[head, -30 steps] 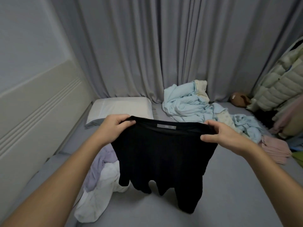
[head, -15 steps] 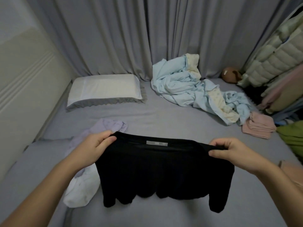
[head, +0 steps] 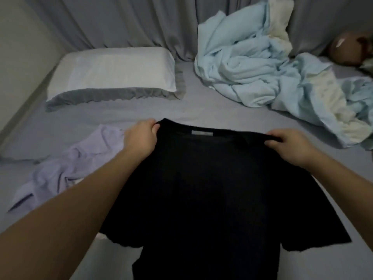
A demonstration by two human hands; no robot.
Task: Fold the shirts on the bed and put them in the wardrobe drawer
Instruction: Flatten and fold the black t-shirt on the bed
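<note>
A black T-shirt [head: 212, 188] lies spread on the grey bed [head: 201, 110], its collar with a grey label pointing away from me. My left hand [head: 141, 138] pinches its left shoulder, and my right hand [head: 288, 143] pinches its right shoulder. Both short sleeves lie out to the sides. A crumpled lilac shirt [head: 66, 164] lies on the bed to the left, partly under my left forearm. The wardrobe drawer is out of view.
A white pillow [head: 113, 71] lies at the head of the bed by the grey curtain [head: 121, 19]. A bunched light-blue and cream blanket [head: 262, 67] fills the back right. A brown soft toy [head: 347, 47] sits at the far right edge.
Both hands have lowered the black T-shirt from hanging in the air down onto the bed, where it now lies spread flat. My view has tipped downward.
</note>
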